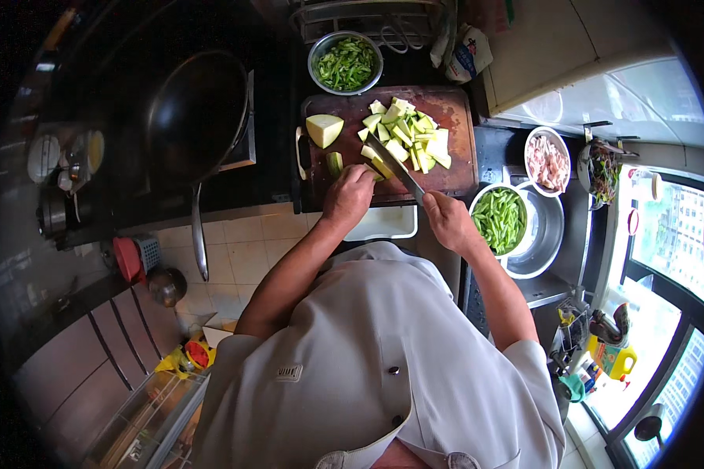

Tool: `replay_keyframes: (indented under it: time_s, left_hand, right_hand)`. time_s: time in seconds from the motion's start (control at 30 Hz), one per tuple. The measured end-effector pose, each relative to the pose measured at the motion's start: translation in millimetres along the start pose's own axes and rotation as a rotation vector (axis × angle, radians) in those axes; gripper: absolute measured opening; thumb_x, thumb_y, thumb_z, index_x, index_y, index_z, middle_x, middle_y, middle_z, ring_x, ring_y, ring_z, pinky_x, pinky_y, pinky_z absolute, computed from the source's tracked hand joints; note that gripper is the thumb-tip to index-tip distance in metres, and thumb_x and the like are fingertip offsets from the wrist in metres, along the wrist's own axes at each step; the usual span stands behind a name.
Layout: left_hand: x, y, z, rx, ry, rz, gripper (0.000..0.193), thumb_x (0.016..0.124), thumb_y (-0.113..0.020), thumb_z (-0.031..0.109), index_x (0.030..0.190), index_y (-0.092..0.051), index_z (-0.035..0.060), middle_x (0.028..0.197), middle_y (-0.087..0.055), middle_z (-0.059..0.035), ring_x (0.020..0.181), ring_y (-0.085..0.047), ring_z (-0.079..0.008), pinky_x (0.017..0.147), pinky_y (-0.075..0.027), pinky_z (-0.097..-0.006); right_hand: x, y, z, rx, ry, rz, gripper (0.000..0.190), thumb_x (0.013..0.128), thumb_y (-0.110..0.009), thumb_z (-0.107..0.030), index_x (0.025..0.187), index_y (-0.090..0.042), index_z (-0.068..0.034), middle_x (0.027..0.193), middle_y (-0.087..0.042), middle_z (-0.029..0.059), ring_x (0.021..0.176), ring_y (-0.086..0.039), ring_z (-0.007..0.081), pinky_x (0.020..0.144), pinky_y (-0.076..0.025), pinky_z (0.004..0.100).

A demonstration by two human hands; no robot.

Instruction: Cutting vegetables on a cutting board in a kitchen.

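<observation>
My right hand [449, 220] grips the handle of a kitchen knife [408, 179]. Its blade slants up and left over a wooden cutting board [460, 111]. Close to the blade's left side, the fingertips of my left hand [350, 192] press on a green-skinned piece of squash [381, 168]. A heap of cut squash chunks [409, 132] covers the upper middle of the board, some touching the blade. On the left part of the board sit a large pale squash wedge [324, 130] and a smaller green-skinned piece [334, 162], which my left hand partly overlaps.
A metal bowl of sliced green peppers [346, 63] stands behind the board. At right are a bowl of green vegetable pieces [498, 221], a bowl of raw meat [547, 161] and a metal basin [542, 243]. A wok [196, 117] sits left; a white tray [384, 223] lies below the board's edge.
</observation>
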State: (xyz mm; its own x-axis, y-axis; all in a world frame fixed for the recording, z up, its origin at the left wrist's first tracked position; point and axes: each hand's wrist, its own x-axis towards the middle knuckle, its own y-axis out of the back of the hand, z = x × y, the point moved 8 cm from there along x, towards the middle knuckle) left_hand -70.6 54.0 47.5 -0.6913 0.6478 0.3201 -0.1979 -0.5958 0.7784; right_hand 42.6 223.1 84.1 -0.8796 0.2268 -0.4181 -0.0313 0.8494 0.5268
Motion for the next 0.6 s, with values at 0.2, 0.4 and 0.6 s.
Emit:
replay_keyframes:
  time_s: [0.2, 0.4, 0.6]
  left_hand:
    - [0.8, -1.3, 0.3, 0.022, 0.002, 0.003, 0.011, 0.085, -0.072, 0.007, 0.096, -0.070, 0.0027, 0.102, -0.066, -0.0133, 0.099, -0.066, -0.0328, 0.086, -0.057, -0.0425]
    - [-0.7, -1.8, 0.1, 0.073, -0.008, -0.046, 0.009, 0.085, -0.072, 0.006, 0.093, -0.070, 0.0028, 0.099, -0.064, -0.0138, 0.095, -0.063, -0.0341, 0.081, -0.056, -0.0440]
    - [-0.8, 0.0, 1.6, 0.069, -0.023, -0.024, 0.008, 0.086, -0.072, 0.007, 0.092, -0.069, 0.0025, 0.099, -0.065, -0.0138, 0.095, -0.063, -0.0338, 0.081, -0.055, -0.0436]
  right_hand:
    - [-15.4, 8.8, -17.1, -0.045, 0.067, -0.023, 0.037, 0.110, -0.046, -0.029, 0.098, -0.061, 0.003, 0.079, -0.063, 0.0276, 0.076, -0.060, 0.0493, 0.070, -0.049, 0.0511]
    - [-16.0, 2.5, -20.2, -0.122, 0.033, -0.093, 0.035, 0.109, -0.047, -0.028, 0.099, -0.062, 0.003, 0.087, -0.065, 0.0321, 0.088, -0.061, 0.0539, 0.076, -0.048, 0.0559]
    - [-2.4, -2.9, -30.9, -0.193, 0.198, -0.102, 0.037, 0.109, -0.047, -0.029, 0.097, -0.061, 0.003, 0.089, -0.065, 0.0325, 0.089, -0.061, 0.0540, 0.076, -0.048, 0.0560]
